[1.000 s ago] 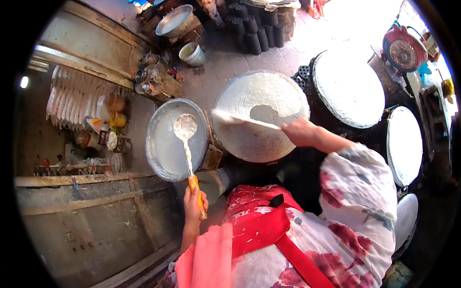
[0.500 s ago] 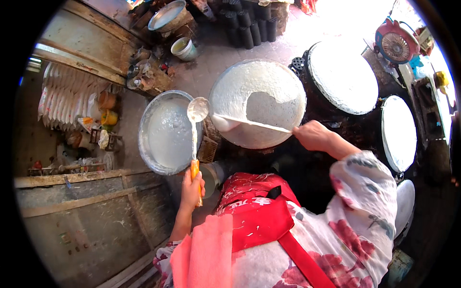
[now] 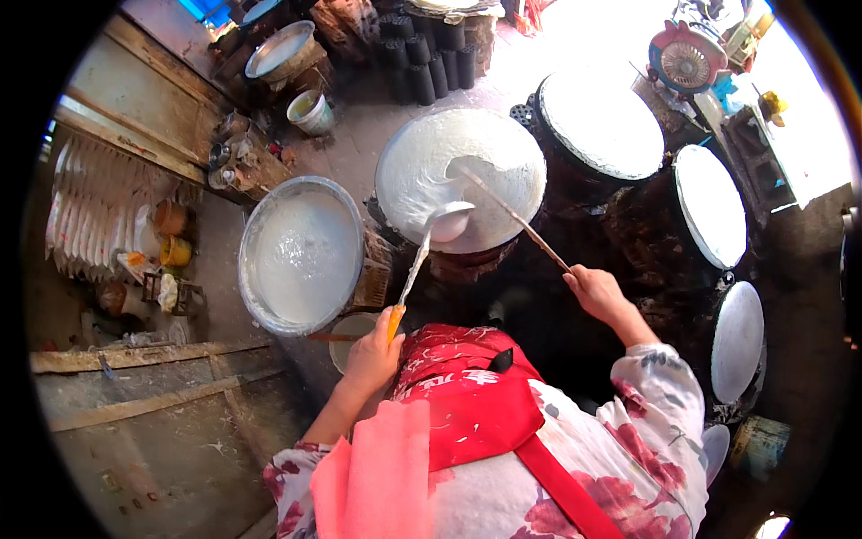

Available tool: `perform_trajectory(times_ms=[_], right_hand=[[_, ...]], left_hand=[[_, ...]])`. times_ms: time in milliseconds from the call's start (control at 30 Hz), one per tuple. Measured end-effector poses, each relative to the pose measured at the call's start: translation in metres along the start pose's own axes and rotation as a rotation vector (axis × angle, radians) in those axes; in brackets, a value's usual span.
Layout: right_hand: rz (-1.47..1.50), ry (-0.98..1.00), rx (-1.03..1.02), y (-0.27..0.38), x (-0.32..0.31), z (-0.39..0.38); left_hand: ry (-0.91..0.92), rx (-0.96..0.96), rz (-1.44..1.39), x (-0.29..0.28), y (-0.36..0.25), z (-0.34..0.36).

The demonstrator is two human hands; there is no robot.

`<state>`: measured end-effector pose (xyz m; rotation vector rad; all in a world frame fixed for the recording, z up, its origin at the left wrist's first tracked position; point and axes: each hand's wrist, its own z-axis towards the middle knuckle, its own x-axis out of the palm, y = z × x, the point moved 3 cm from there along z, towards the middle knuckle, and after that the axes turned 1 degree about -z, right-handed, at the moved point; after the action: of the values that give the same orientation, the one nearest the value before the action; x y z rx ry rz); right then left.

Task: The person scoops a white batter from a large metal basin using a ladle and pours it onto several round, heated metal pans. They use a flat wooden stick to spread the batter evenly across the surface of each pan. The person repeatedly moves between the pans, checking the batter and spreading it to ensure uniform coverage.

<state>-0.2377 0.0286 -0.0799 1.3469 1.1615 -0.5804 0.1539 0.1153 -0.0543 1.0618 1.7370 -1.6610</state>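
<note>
My left hand (image 3: 371, 361) grips the orange handle of a ladle (image 3: 451, 223), whose white-coated bowl is over the near edge of a round griddle (image 3: 499, 176). White batter (image 3: 409, 175) covers the griddle's left and far parts, with a thinner grey patch towards the middle. My right hand (image 3: 595, 293) is closed round the near end of a long thin stick (image 3: 521, 221), which slants up and left across the griddle. Its far tip meets the batter by the grey patch. Left of the griddle stands a large basin (image 3: 359, 238) of white liquid batter.
More round griddles (image 3: 603, 121) with white tops curve along the right side. Black cylindrical briquettes (image 3: 420, 83) are stacked behind, near a small bucket (image 3: 311, 113). A pink fan (image 3: 686, 57) stands at far right. Below the basin is a pale pail (image 3: 345, 350).
The ladle has moved from above the basin's right edge to the griddle's near edge. The stick has swung so its tip points farther away. The whole view has shifted slightly.
</note>
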Motion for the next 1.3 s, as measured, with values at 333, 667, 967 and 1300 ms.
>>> perform_trajectory(times_ms=[333,667,967,1300], right_hand=[[0.444,0.061,0.132,0.148,0.122,0.042],[0.436,-0.157,0.244,0.134,0.136,-0.001],[0.557,-0.170,0.442,0.073,0.113,-0.003],[0.372,-0.177,0.281,0.035,0.080,0.014]], left_hand=[[-0.160,-0.208,-1.011,-0.039,0.010,0.012],[-0.162,-0.284,-1.165,-0.038,0.013,-0.005],[-0.111,-0.286,-1.121,-0.035,0.008,0.006],[-0.072,-0.323,-1.118,-0.024,-0.002,0.023]])
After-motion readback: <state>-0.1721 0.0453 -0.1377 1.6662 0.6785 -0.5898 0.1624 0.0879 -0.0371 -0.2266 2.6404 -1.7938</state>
